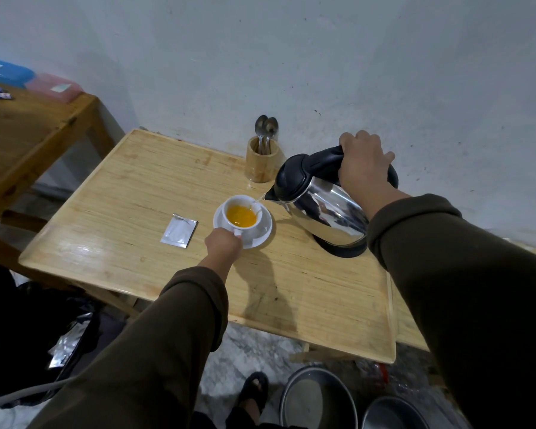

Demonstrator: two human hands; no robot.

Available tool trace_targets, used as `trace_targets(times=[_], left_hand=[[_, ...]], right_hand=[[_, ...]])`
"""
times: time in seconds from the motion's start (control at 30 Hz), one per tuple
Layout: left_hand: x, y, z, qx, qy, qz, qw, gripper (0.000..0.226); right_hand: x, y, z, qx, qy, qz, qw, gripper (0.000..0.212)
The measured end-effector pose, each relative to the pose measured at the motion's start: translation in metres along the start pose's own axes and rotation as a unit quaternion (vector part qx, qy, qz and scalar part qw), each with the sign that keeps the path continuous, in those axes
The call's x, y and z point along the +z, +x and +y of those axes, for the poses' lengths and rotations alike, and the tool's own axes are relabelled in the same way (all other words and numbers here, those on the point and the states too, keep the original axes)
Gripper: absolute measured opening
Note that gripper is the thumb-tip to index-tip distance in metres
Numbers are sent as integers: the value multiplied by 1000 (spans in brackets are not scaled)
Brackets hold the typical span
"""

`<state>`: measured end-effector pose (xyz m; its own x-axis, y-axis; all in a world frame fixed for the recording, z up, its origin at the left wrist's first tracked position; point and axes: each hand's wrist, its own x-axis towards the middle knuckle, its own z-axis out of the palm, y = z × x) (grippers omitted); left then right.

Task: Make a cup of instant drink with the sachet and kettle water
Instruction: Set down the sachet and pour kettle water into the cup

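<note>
Kettle, shiny steel, tilted in the right hand's grip; left hand pinches the round white cup.

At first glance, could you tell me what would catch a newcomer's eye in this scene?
The tilted steel kettle, gripped at its black handle by the right hand, pours a thin stream into the white cup at the table's middle. The orange drink inside glows against the saucer, while the left hand steadies the cup's handle. A silver sachet lies left of it.
</note>
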<state>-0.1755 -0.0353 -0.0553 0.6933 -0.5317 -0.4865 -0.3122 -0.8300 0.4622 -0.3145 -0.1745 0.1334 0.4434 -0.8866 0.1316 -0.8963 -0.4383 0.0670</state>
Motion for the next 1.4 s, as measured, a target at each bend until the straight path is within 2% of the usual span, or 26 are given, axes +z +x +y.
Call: trace_targets(times=[0.53,1.1,1.4], left_hand=[[-5,-5,2,12,36,3,999,46],[-8,-11,4,3,7,2,1000,45],[-9,-15,8,-10,5,-2,1000,43]], right_hand=[[-1,-1,-3,1,5,-6,1000,33],[-1,1,0,-2,9,3,1000,33],[5,2,24,58,138,8,989,17]])
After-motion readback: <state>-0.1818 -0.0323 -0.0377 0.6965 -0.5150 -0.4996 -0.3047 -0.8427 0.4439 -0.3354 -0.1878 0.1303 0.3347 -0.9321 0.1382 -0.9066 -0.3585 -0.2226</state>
